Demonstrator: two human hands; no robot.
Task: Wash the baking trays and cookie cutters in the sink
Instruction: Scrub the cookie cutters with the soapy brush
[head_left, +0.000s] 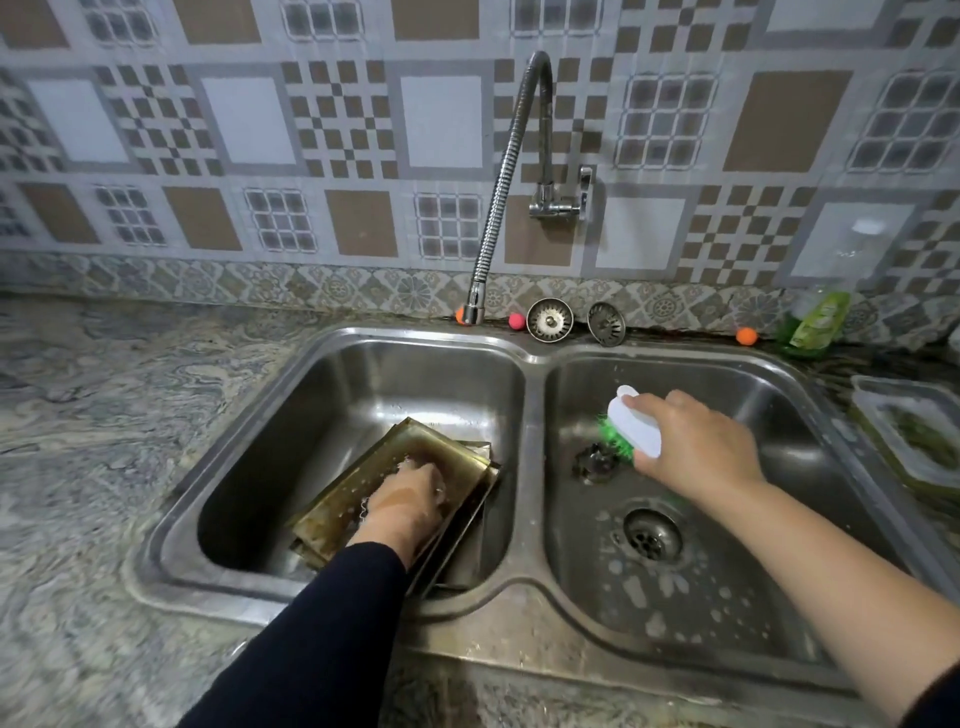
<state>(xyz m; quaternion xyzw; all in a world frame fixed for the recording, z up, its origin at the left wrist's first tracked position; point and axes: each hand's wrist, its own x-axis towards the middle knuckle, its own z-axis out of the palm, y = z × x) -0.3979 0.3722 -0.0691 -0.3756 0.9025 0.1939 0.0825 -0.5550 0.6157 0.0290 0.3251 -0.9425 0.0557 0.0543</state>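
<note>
Steel double sink (530, 395), both hands at work.
Left hand (410, 501) presses a scrubber onto stacked baking trays (374, 478) in the left basin; right hand (691, 441) has its grip closed round a white, green-bristled brush (631, 426) above the right basin.

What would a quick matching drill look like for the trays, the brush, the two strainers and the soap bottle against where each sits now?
1 baking trays
2 scrub brush
3 sink strainers
4 green soap bottle

A ledge behind the sink
B left basin, under the left hand
C counter at far right
D right basin, in the right hand

Pairs: 1-B, 2-D, 3-A, 4-C
</note>
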